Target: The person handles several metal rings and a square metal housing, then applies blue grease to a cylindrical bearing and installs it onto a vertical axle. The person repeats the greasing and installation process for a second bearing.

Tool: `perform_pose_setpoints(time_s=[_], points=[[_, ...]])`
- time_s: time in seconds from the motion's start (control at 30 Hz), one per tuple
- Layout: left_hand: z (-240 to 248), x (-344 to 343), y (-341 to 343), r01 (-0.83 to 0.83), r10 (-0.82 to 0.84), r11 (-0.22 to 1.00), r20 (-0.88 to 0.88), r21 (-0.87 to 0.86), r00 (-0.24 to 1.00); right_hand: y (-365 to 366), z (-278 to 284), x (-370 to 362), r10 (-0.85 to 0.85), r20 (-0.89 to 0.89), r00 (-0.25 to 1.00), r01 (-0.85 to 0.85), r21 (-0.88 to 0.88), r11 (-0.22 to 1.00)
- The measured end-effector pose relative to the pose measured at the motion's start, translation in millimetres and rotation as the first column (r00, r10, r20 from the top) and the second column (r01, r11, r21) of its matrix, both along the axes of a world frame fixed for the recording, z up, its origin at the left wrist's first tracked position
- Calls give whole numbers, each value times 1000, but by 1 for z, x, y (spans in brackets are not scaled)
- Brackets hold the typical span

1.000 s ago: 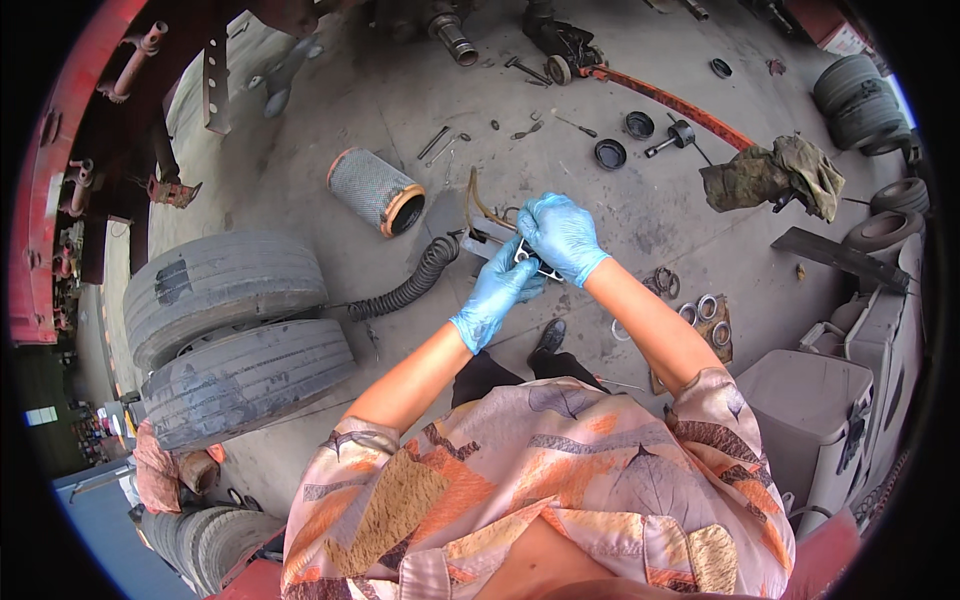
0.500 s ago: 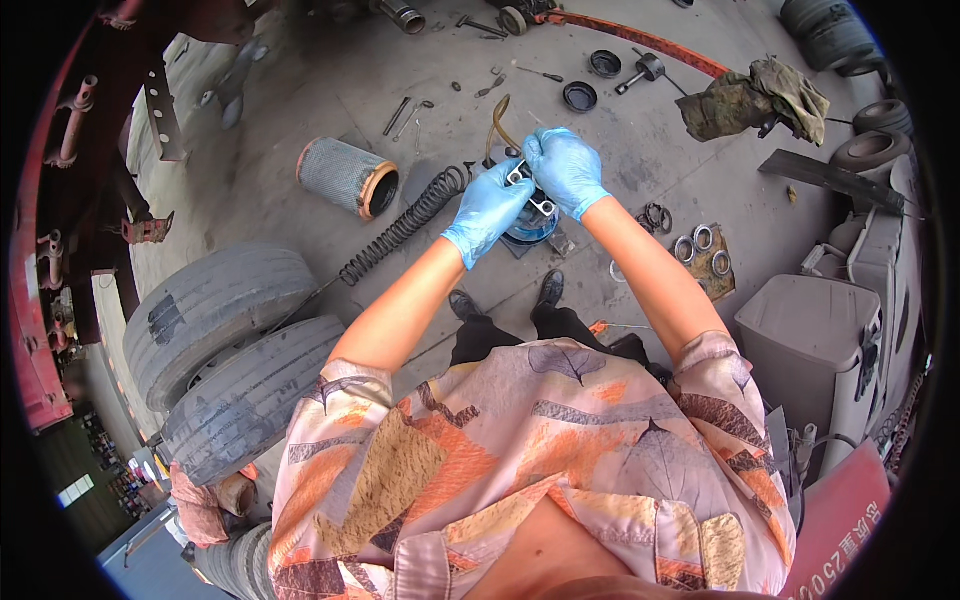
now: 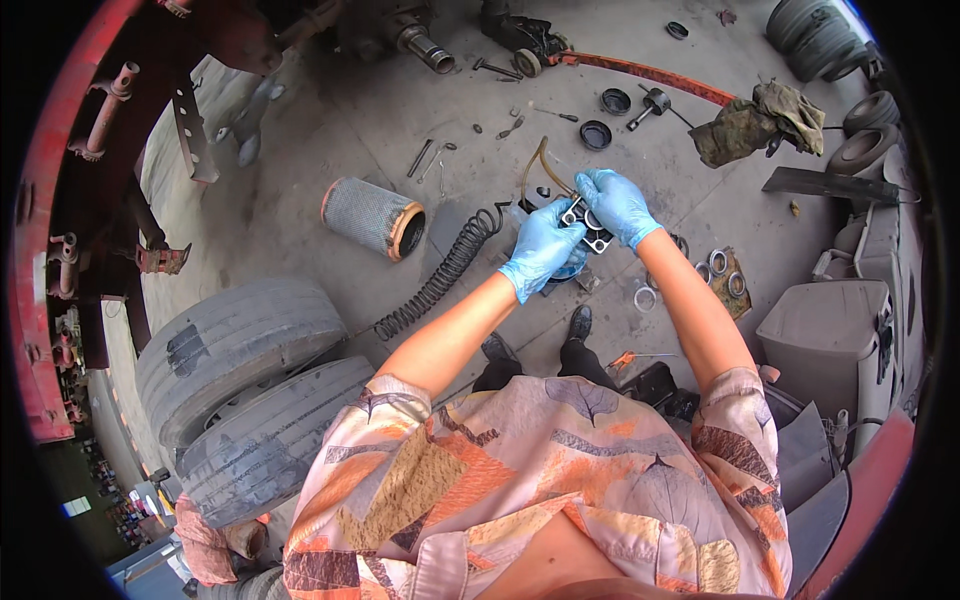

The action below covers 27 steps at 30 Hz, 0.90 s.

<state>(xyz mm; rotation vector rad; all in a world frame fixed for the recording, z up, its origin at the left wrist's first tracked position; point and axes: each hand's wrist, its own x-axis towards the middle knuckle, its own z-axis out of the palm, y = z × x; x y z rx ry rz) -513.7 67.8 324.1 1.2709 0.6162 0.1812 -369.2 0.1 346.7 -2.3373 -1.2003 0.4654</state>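
A black-and-silver metal part (image 3: 599, 241) is held up to the right of the mesh-sided filter (image 3: 362, 216). The gloved left hand (image 3: 545, 246) has its fingers closed on the part's left side; the right hand (image 3: 617, 208) has its fingers curled closed at the upper right edge. A black coiled hose (image 3: 452, 268) lies just right of the filter, large tyres (image 3: 240, 335) are nearer the person than it, and metal rings (image 3: 735, 284) lie well to its right.

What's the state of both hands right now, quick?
Left hand: closed, holding the black-and-silver part.
Right hand: curled at the same part; whether it grips cannot be told.
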Motion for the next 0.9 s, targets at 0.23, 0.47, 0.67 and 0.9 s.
perform_pose_setpoints(time_s=[0.23,0.47,0.67,0.9], points=[[0,-22,44,126,-126,992,-18,16,992,22,-4,-33,-165,27,986,165,-2,986],[1,-17,81,184,-181,980,-48,72,982,43,-19,-47,-431,-38,901,432,11,902],[-25,-13,53,36,-8,906,-69,421,998,29,-30,-37,-439,-152,885,449,34,893],[-22,-22,48,15,8,964,-83,264,996,29,-35,-33,-397,-159,904,405,18,914]])
